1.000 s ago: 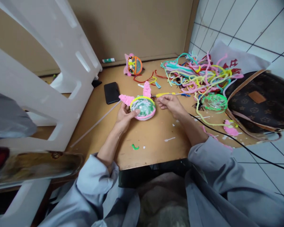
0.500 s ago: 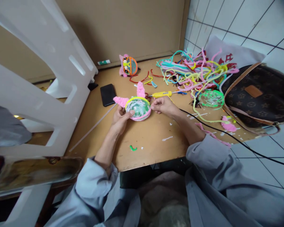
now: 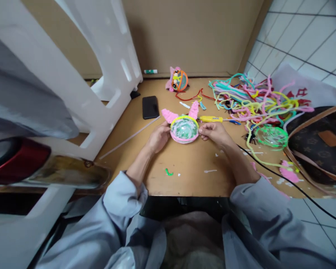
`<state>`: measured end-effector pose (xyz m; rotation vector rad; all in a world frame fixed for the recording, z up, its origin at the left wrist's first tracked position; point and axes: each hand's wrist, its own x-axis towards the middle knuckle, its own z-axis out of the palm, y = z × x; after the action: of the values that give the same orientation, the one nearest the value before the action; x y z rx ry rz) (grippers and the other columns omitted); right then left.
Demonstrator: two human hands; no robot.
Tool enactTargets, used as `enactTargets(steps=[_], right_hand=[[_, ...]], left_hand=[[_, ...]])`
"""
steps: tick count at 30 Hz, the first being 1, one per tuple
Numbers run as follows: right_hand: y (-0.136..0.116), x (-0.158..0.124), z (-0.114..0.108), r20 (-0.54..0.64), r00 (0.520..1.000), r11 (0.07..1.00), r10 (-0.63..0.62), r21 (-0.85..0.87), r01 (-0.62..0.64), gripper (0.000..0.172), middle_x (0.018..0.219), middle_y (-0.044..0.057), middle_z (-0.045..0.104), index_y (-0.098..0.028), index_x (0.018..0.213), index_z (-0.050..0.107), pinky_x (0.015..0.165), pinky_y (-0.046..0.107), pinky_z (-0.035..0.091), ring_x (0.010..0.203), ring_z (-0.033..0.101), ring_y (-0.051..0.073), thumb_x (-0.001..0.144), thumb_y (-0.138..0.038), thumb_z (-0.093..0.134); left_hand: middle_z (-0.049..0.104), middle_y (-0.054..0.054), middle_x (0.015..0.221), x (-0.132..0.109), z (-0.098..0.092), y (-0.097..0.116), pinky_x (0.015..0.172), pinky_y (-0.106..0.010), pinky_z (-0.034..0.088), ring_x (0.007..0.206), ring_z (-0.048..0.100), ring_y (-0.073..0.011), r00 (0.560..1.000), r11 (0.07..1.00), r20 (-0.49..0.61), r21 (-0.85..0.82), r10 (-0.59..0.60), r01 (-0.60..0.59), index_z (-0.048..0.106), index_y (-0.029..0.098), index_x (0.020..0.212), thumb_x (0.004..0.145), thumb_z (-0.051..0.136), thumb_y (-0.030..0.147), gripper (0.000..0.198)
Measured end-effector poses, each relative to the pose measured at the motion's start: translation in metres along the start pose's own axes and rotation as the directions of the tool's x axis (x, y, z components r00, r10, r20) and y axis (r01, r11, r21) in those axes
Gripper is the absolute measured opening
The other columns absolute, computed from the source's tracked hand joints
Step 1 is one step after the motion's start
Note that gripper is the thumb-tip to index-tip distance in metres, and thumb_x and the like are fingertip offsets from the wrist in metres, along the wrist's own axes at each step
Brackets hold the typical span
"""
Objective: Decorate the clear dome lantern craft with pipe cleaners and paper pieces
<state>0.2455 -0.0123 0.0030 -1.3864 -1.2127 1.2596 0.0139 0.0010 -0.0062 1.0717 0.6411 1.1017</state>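
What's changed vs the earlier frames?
Left hand: thumb slid off the front of the pink-eared dome to its left edge. Right hand: moved in leftward to the dome's right edge. Camera view shifted. Phone and yellow-handled tool stayed put.

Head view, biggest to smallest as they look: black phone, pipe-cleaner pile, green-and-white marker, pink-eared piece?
1. Pipe-cleaner pile
2. Pink-eared piece
3. Black phone
4. Green-and-white marker

Apparent size only; the marker lies farthest back.
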Motion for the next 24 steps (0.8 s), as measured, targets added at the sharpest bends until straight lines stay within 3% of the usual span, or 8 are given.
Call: enactTargets(steps=[8, 12, 15, 19, 24], right_hand=[[0.005, 0.003, -0.005, -0.001, 1.0, 1.0, 0.01, 0.022, -0.01, 0.04, 0.052, -0.002, 0.063, -0.018, 0.058, 0.068, 0.047, 0.019, 0.047, 0.046, 0.055, 0.007, 0.041, -0.044, 0.093], [0.006, 0.003, -0.008, 0.016, 1.0, 1.0, 0.007, 0.004, -0.007, 0.04, 0.053, -0.001, 0.064, -0.017, 0.06, 0.069, 0.049, 0.019, 0.048, 0.048, 0.056, 0.007, 0.044, -0.045, 0.092], [0.008, 0.004, -0.01, 0.02, 1.0, 1.0, 0.008, 0.012, -0.008, 0.039, 0.054, -0.001, 0.064, -0.017, 0.061, 0.068, 0.049, 0.019, 0.048, 0.048, 0.056, 0.008, 0.046, -0.045, 0.093], [0.01, 0.004, -0.011, 0.004, 1.0, 1.0, 0.023, 0.016, -0.023, 0.041, 0.054, -0.001, 0.065, -0.017, 0.062, 0.068, 0.048, 0.019, 0.048, 0.047, 0.057, 0.008, 0.046, -0.045, 0.093], [0.01, 0.004, -0.011, -0.009, 0.999, 0.999, 0.035, 0.03, -0.035, 0.042, 0.052, -0.001, 0.065, -0.018, 0.062, 0.068, 0.047, 0.019, 0.048, 0.046, 0.056, 0.008, 0.045, -0.045, 0.094]], left_hand=[[0.071, -0.011, 0.128, 0.002, -0.004, -0.003, 0.116, -0.044, 0.039, 0.134, 0.056, -0.0307, 1.0, 0.994, 0.009, -0.11, -0.028, 0.029, 0.07, 0.014, 0.11, 0.056, 0.055, 0.013, 0.056], [0.073, -0.008, 0.119, 0.005, -0.003, -0.005, 0.109, -0.04, 0.043, 0.118, 0.064, -0.0246, 0.999, 0.993, -0.039, -0.117, -0.028, 0.023, 0.065, 0.017, 0.105, 0.051, 0.053, 0.006, 0.056], [0.073, -0.003, 0.1, 0.007, -0.002, -0.007, 0.098, -0.033, 0.046, 0.1, 0.067, -0.018, 0.996, 0.993, -0.081, -0.114, -0.022, 0.013, 0.059, 0.018, 0.096, 0.048, 0.05, 0.003, 0.051], [0.065, 0.003, 0.078, 0.006, 0.0, -0.01, 0.078, -0.026, 0.046, 0.079, 0.063, -0.0133, 0.992, 0.992, -0.118, -0.128, -0.037, 0.022, 0.051, 0.019, 0.089, 0.047, 0.05, 0.001, 0.046], [0.058, 0.008, 0.074, 0.005, 0.002, -0.014, 0.074, -0.023, 0.044, 0.07, 0.058, -0.0087, 0.99, 0.997, -0.144, -0.079, 0.008, -0.02, 0.048, 0.019, 0.089, 0.055, 0.061, 0.002, 0.04]])
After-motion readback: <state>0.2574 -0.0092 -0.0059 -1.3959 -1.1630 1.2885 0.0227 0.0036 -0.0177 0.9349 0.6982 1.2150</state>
